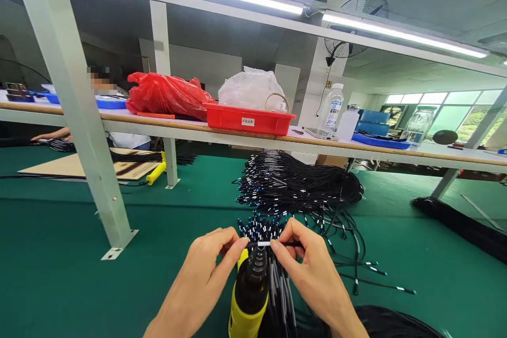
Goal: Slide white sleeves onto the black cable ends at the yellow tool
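A thin black cable (293, 244) is stretched level between my two hands, with a white sleeve (263, 244) showing in the gap. My left hand (212, 269) pinches one end between thumb and forefinger. On the other side of the sleeve, my right hand (311, 269) grips the cable the same way. Just below the sleeve points the nozzle of a yellow and black heat gun (249, 303), which stands upright. Whether sleeve and nozzle touch, I cannot tell. Behind and beside the gun lie many black cables (282, 296) with white bands and blue tips.
A large cable bundle (301, 182) lies on the green table (158, 285). Above runs a shelf (182, 125) bearing a red bin (249, 120), a red bag (166, 95) and bottles (334, 108). A metal post (85, 116) stands left. Another person (127, 140) sits beyond it.
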The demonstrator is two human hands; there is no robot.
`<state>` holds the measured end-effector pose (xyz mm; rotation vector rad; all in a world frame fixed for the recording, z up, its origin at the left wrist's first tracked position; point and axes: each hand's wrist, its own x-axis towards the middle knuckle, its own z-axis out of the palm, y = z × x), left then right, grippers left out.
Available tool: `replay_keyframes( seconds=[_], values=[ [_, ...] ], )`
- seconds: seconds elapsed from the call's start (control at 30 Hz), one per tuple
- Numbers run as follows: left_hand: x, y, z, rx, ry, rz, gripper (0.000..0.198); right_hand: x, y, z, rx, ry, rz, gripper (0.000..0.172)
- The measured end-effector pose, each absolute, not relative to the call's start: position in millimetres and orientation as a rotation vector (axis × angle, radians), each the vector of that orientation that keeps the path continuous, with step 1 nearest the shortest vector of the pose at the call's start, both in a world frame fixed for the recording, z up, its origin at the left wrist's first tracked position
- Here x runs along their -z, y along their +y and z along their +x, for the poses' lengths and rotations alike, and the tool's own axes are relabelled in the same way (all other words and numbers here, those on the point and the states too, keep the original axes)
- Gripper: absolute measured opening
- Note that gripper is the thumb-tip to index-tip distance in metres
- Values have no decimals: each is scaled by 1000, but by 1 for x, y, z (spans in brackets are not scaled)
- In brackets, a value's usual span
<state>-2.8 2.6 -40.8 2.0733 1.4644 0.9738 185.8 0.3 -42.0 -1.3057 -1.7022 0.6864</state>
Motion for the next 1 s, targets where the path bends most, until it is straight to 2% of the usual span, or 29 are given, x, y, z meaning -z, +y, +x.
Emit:
replay_keyframes(
  seconds=[0.63,0.93,1.0],
  values=[
    [39,5,-5,-914,1454,2039,36,49,4,185,-681,-1690,-1286,20],
    [34,2,-5,-949,1430,2002,18,47,-1,189,-639,-1733,-1303,16],
    [33,2,-5,-957,1404,1987,20,45,-4,191,-626,-1756,-1283,20]
  ],
)
